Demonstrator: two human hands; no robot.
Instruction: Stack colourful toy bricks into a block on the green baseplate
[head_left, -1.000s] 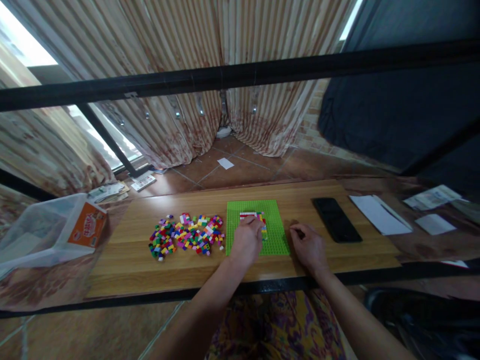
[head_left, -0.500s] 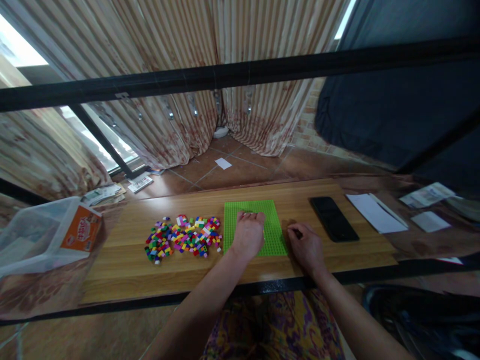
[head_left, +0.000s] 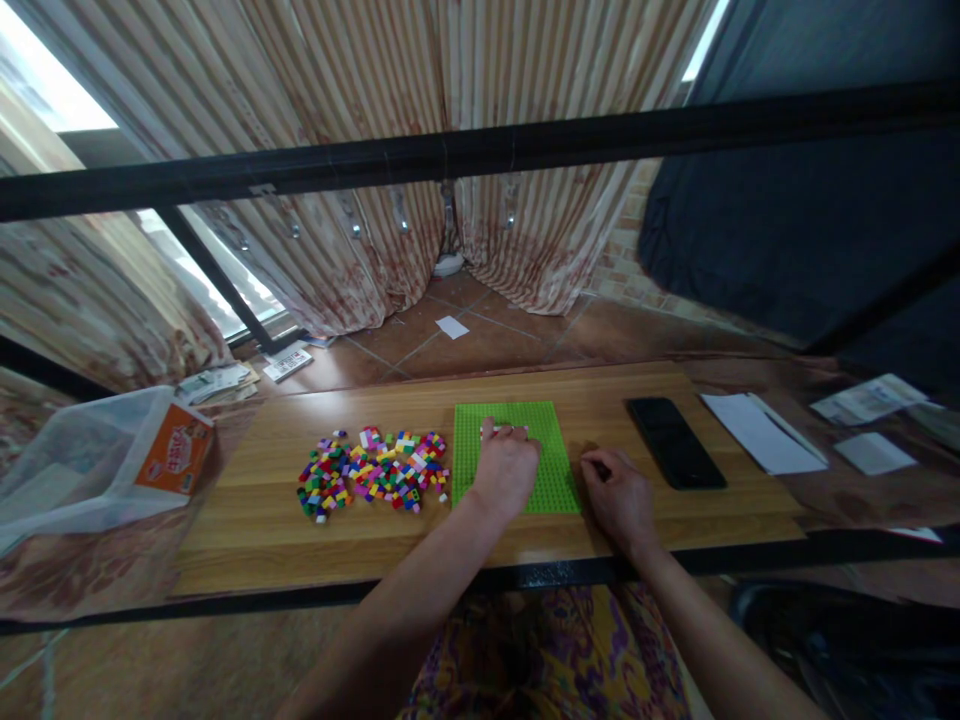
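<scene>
My left hand [head_left: 508,472] is over the green studded baseplate [head_left: 559,490], its fingers curled down at the upper middle of the plate. Just beyond the fingertips shows a bit of a row of small white and reddish bricks [head_left: 523,429]; the hand covers the rest. Whatever is between those fingers is hidden. Beside the plate's right edge, my right hand [head_left: 621,497] rests on the wooden board with fingers curled and thumb against them. What it holds, if anything, cannot be made out. A loose pile of small colourful building bricks [head_left: 397,475] lies left of the plate.
A black phone [head_left: 676,443] and white paper [head_left: 761,432] lie to the right. At the far left stands a clear plastic bin [head_left: 97,470] with an orange label. A black metal bar [head_left: 480,153] crosses beyond the wooden board [head_left: 255,540], in front of striped curtains.
The view has shifted slightly, so everything sits a little further right. The left fingers have moved slightly, and more of the brick row shows beyond them. The right hand stays beside the plate.
</scene>
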